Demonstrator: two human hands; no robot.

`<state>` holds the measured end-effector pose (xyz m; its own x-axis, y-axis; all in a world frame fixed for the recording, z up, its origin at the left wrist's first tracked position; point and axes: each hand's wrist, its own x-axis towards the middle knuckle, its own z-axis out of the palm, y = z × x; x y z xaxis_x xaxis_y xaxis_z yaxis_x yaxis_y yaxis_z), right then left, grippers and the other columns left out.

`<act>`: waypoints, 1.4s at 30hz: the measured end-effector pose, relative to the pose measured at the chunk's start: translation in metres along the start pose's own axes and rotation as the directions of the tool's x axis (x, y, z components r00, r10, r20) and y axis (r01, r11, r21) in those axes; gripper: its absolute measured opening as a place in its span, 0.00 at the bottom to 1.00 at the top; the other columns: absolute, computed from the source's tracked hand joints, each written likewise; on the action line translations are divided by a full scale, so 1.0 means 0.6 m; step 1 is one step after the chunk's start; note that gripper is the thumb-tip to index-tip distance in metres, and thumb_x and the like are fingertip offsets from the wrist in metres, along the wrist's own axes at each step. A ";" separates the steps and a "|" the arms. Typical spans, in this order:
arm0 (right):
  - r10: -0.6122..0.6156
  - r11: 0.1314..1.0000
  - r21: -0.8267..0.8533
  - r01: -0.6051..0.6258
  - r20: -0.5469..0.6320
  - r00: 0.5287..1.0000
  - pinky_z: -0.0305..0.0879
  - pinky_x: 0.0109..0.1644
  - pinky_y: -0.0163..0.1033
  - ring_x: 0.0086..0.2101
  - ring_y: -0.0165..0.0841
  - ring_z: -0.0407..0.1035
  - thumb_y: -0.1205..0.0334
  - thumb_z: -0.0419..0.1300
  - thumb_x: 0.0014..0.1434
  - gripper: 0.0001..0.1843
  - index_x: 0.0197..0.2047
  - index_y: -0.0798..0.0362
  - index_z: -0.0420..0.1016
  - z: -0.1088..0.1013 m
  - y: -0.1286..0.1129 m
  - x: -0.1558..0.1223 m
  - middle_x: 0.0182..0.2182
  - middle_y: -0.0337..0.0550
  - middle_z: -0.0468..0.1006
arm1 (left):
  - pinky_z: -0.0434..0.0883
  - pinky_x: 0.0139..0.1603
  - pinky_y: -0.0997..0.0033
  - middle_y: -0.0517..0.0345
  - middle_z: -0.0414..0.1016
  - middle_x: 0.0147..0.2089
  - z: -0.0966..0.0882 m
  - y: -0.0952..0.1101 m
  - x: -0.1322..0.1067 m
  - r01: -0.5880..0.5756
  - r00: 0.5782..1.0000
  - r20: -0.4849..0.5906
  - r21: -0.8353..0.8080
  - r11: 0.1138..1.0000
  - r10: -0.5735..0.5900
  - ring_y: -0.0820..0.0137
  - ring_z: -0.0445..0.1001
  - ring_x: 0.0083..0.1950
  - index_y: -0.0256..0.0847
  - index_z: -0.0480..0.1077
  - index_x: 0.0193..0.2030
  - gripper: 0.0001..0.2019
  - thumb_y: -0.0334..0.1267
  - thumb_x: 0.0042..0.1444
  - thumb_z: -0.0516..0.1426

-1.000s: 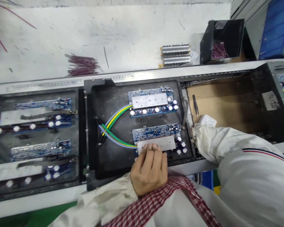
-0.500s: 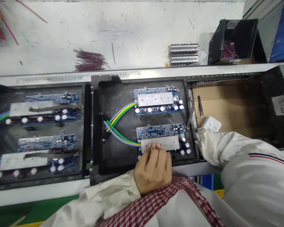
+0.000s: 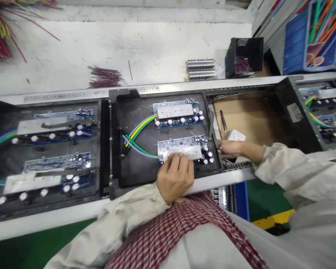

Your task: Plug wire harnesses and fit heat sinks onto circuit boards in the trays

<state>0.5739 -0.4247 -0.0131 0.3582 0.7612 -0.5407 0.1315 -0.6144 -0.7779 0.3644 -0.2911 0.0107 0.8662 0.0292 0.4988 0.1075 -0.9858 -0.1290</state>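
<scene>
My left hand (image 3: 176,177) is closed over the lower blue circuit board (image 3: 182,142), its bent fingertips on the silver heat sink (image 3: 196,151); the thumb is hidden. My right hand (image 3: 232,148) is at the right edge of the black tray (image 3: 134,164), fingers drawn together beside a small metal fitting. What those fingers hold, if anything, is too small to make out. A second circuit board (image 3: 177,122) lies above in the same tray. Blue, yellow and green wires (image 3: 138,130) run from both boards to black-sleeved ends at the left. A dark strap (image 3: 211,123) stands along the tray's right edge.
Black tweezers (image 3: 223,120) and a white box (image 3: 235,135) sit on brown cardboard right of the tray. Another loaded tray (image 3: 53,149) stands left. Behind are purple wires (image 3: 105,76), stacked metal strips (image 3: 200,70), a black bin (image 3: 243,58) and a blue bin (image 3: 295,48).
The camera view has shifted, bringing the blue bin and another tray into view at the right. My right hand now shows at the tray edge; my left hand stays on the lower board.
</scene>
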 end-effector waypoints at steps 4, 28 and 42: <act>-0.182 0.938 -0.318 0.134 -0.125 0.975 0.65 0.34 0.39 0.29 0.33 0.69 0.56 0.61 0.54 0.11 0.34 0.55 0.78 -0.026 -0.034 -0.050 0.28 0.43 0.78 | 0.61 0.27 0.68 0.56 0.67 0.25 -0.002 0.006 0.001 -0.005 1.000 0.022 0.034 0.999 0.004 0.67 0.67 0.29 0.38 0.64 0.24 0.10 0.26 0.55 0.52; -0.503 0.555 -0.773 0.309 -0.015 0.864 0.64 0.46 0.44 0.38 0.40 0.71 0.63 0.58 0.56 0.11 0.38 0.53 0.80 0.053 -0.086 -0.045 0.35 0.46 0.80 | 0.63 0.28 0.66 0.49 0.70 0.28 0.000 0.025 0.001 0.064 0.983 0.175 -0.061 0.996 -0.053 0.61 0.69 0.35 0.36 0.69 0.27 0.12 0.25 0.56 0.48; -0.032 0.986 -0.165 -0.002 -0.207 0.978 0.64 0.27 0.37 0.21 0.34 0.68 0.34 0.50 0.54 0.29 0.25 0.54 0.68 0.031 -0.006 -0.081 0.19 0.43 0.73 | 0.52 0.65 0.45 0.33 0.54 0.65 -0.053 -0.216 -0.126 0.333 0.840 0.442 0.038 0.942 -0.315 0.53 0.48 0.69 0.21 0.52 0.64 0.28 0.32 0.57 0.43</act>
<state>0.5389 -0.4555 0.0103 0.5375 0.7212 -0.4371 0.2817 -0.6421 -0.7130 0.2692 -0.1709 0.0169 0.9095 0.4078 0.0806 0.4082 -0.9128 0.0120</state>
